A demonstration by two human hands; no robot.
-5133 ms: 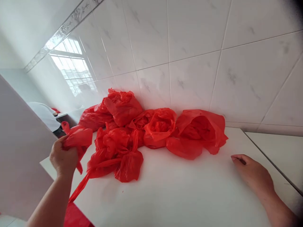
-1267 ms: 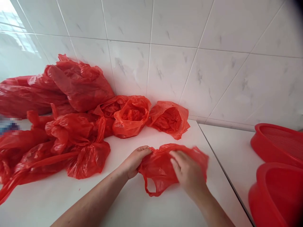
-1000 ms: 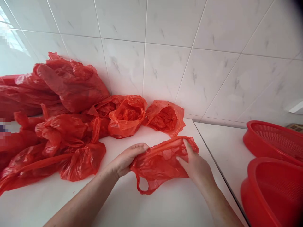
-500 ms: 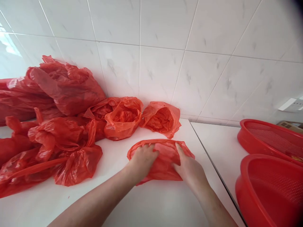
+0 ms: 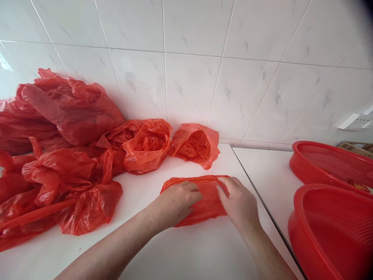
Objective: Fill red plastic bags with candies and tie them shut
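On the desk (image 5: pixel 189 254), a red bag (image 5: pixel 209 205) is laid lengthwise from left to right. It is partly covered by the left hand (image 5: pixel 178 202) and right hand (image 5: pixel 241 202), fingers bent; whether gripped cannot be told.

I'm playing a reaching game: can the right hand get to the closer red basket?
Probably yes: the closer basket sits to the right of the right hand, and I see nothing standing on the table between them.
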